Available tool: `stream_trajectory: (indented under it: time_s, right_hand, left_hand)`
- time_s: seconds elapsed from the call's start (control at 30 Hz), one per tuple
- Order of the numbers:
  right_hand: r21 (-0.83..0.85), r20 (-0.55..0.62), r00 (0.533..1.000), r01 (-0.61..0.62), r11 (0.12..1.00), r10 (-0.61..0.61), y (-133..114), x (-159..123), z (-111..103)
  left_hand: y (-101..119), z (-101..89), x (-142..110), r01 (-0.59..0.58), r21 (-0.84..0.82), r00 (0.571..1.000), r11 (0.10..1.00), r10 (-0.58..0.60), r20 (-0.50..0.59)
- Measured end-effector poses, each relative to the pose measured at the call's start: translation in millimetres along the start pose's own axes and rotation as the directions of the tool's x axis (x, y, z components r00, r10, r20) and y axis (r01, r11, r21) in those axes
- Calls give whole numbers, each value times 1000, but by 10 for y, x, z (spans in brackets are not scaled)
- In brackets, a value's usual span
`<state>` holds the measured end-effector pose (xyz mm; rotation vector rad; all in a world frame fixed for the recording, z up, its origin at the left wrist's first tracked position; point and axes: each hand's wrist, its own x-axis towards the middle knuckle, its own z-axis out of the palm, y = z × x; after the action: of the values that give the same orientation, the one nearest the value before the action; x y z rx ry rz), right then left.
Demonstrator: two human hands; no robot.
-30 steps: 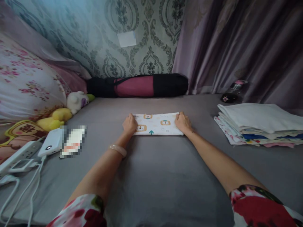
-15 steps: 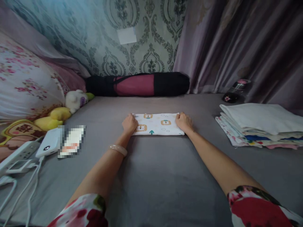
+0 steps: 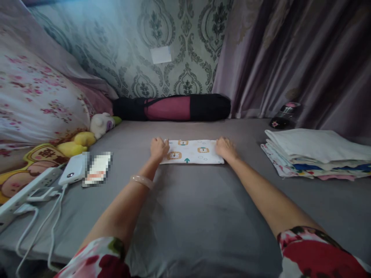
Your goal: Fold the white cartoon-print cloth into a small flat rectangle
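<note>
One grey bed (image 3: 188,216) carries all items; its surface is covered in fabric and should give slightly under pressure. At its far side lies a long black and red bag (image 3: 168,108), well apart from the work. To the right sits a stack (image 3: 313,144) of folded fabric, clear of both arms. The cloth (image 3: 191,151), white with brown and green prints, lies flat on the bed in front of the person, between the two hands, its long sides running left to right. It appears to be folded into a strip; the number of layers cannot be told. Handling, as judged: light, soft and limp, neither slippery nor fragile; it will sag if supported at one point, and its layers may slide apart if only the top one is pinched. Recommended hold: both short ends together, all layers between thumb and fingers, with light, even outward tension. Grip state: the left hand (image 3: 158,149) is closed on the left end and the right hand (image 3: 226,148) on the right end; how many layers each takes is hidden. The near right corner projects below the right hand, outside the grip.
</note>
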<state>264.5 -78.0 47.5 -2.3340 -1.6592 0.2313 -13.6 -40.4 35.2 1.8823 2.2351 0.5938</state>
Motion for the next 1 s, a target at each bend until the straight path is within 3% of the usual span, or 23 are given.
stream_trajectory:
  time_s: [0.07,0.17,0.23,0.37,0.53,0.77,0.93,1.0]
  right_hand:
    - [-51,-106,977,182,982,-187,-144,-144,55]
    - [-71,33,869,494,866,-493,-374,-334,203]
    - [-79,126,817,573,815,-562,-479,-404,309]
    - [-114,141,817,575,810,-559,-530,-428,456]
    - [-124,119,825,564,816,-552,-497,-416,522]
    - [-118,125,825,564,817,-551,-527,-399,488]
    - [-62,337,768,595,802,-544,-533,-272,296]
    - [-58,355,742,625,779,-569,-501,-256,265]
  left_hand:
    - [123,54,-147,-175,77,984,982,178,-32]
    - [318,190,-356,-491,124,871,862,481,104]
    - [391,269,-440,-589,154,806,793,565,173]
    - [352,349,-468,-639,221,768,736,602,218]
    - [258,401,-444,-619,227,785,752,582,211]
    - [323,341,-442,-616,220,786,756,572,237]
    - [260,217,-274,-693,132,704,708,626,336]
    - [193,197,-236,-721,89,665,687,650,366]
